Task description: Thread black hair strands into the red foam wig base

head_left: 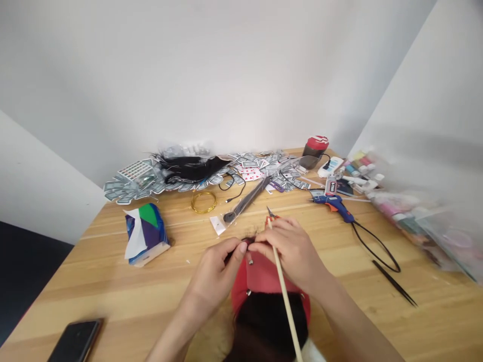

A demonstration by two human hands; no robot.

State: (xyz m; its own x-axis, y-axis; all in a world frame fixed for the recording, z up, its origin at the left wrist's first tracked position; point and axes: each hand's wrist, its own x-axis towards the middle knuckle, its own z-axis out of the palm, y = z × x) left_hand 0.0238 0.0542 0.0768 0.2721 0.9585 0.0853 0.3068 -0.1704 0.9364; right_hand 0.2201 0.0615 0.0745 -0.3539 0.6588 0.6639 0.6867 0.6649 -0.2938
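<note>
The left hand [221, 264] has thumb and forefinger pinched on a small dark tuft [249, 241]; the fingers cover most of it, so its shape is hard to make out. The right hand [292, 251] grips a pale stick [284, 291] between its fingers, fingertips by the tuft; the stick's near end is cut off by the bottom edge. At six o'clock from the tuft sits a red form [266, 274] with black hair [271, 322], partly hidden by the right hand and stick. At one o'clock, scissors [269, 213] show only partly behind the right hand. On the tabletop [98, 281], a phone [77, 342] at eight o'clock is cropped, and a see-through bag [426, 226] at three o'clock runs out of view, its contents blurred. A glue gun [338, 207] lies at two o'clock.
</note>
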